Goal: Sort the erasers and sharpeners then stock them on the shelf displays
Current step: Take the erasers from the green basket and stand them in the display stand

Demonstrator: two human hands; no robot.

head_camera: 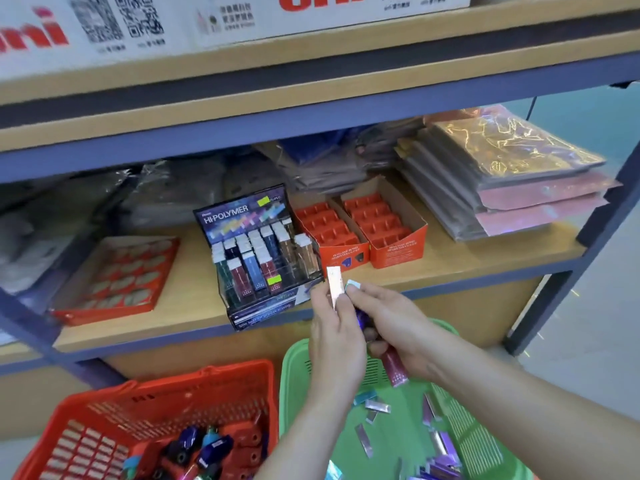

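Shelf edge [485,279] behind left hand [334,332]

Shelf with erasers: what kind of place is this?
Probably a stationery shop or stockroom: an eraser display box on the shelf, sharpener trays beside it, a red basket of sharpeners below.

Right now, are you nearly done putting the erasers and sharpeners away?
Not nearly. Done: the eraser display is partly filled. In hand: the left hand holds one eraser, the right hand grips more erasers. Left: loose erasers in the green basket, sharpeners in the red basket, and both orange sharpener boxes sit empty.
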